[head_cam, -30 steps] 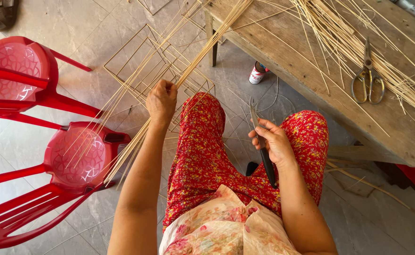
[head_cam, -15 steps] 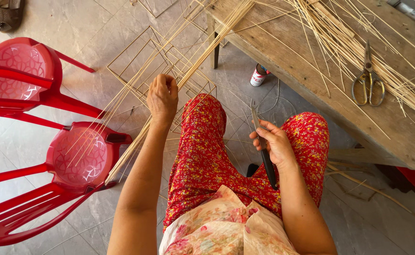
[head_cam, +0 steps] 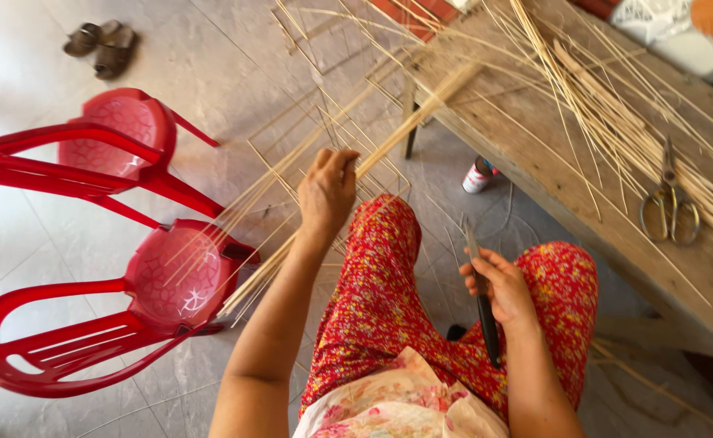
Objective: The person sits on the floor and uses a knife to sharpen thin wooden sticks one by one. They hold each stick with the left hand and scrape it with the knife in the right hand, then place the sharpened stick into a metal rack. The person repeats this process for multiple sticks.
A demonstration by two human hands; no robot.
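Your left hand (head_cam: 326, 189) closes around a bundle of thin bamboo strips (head_cam: 389, 139) slanting from the wooden bench (head_cam: 584, 219) down across a red plastic chair (head_cam: 158, 280). Your right hand (head_cam: 502, 285) is clenched on a dark-handled knife (head_cam: 481, 300), blade up, above your knee; scissors (head_cam: 669, 207) lie on the bench.

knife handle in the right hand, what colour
Black, with a grey metal blade; the knife shows in the head view.
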